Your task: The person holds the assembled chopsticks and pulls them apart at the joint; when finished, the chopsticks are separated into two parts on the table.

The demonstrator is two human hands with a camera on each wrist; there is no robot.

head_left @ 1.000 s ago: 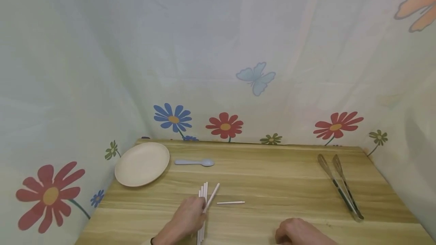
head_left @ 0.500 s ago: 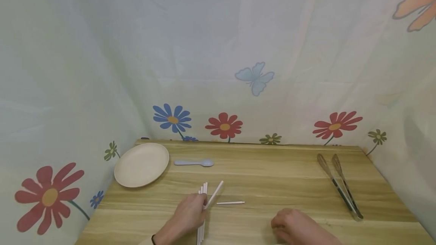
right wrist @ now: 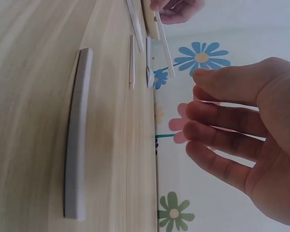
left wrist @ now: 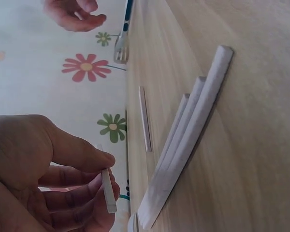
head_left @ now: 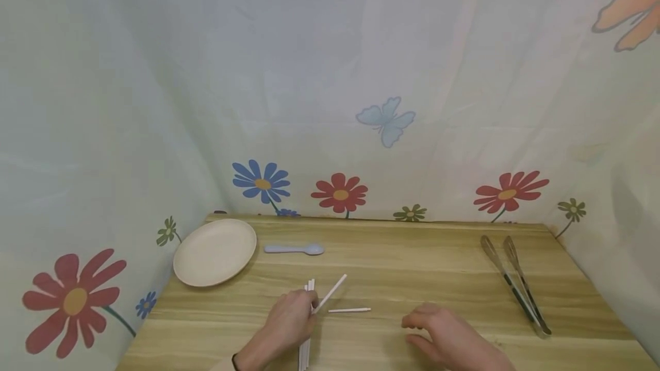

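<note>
My left hand (head_left: pixel 289 322) pinches a slim white stick (left wrist: pixel 109 195) between thumb and fingertips, its far end slanting up to the right in the head view. Beneath that hand, several similar white sticks (left wrist: pixel 183 130) lie side by side on the table, partly hidden from the head camera. One short white stick (head_left: pixel 349 310) lies alone, crosswise, between the two hands. My right hand (head_left: pixel 446 334) is over the table's front right with its fingers loosely extended and nothing in them. Another pale stick (right wrist: pixel 77 135) lies on the table near it in the right wrist view.
A cream plate (head_left: pixel 215 253) is at the back left corner of the wooden table (head_left: pixel 412 268). Beside it lies a pale blue spoon (head_left: pixel 294 249). Long metal tongs (head_left: pixel 515 285) lie at the right. A flower-printed curtain (head_left: pixel 309 73) surrounds the back and sides.
The stick in my left hand has shifted right and tilted further over. My right hand has moved forward and left, its fingers spreading from a loose curl.
</note>
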